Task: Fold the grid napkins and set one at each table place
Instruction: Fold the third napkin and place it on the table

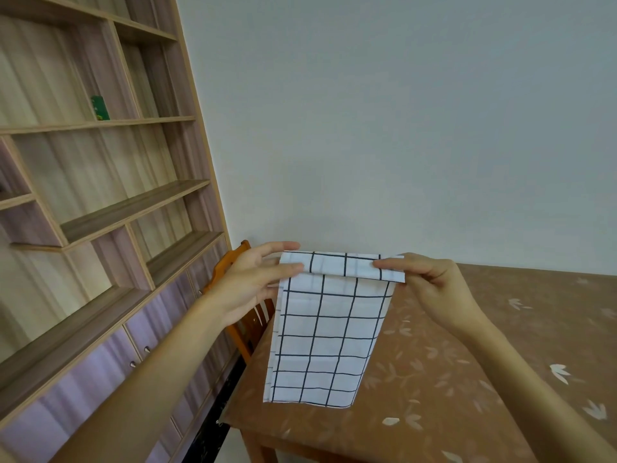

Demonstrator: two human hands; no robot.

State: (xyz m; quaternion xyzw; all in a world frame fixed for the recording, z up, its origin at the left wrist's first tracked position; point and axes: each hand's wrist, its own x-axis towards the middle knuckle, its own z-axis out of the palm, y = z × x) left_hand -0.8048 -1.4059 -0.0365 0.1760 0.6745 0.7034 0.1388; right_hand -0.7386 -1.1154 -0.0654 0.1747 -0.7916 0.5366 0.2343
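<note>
Pinching grid napkin (327, 342) at mid-frame between left hand (253, 279) and right hand (430, 282). Liable to unroll crookedly on loosening either pinch.

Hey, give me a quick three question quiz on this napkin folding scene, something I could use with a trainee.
1. True or false: only one hand holds the grid napkin.
2. Which edge of the napkin is folded over? A) top B) bottom C) left side
3. Fill in: the small green box stands on a ___.
Key: 1 false, the left hand and the right hand both pinch its top corners; 2 A; 3 shelf.
</note>
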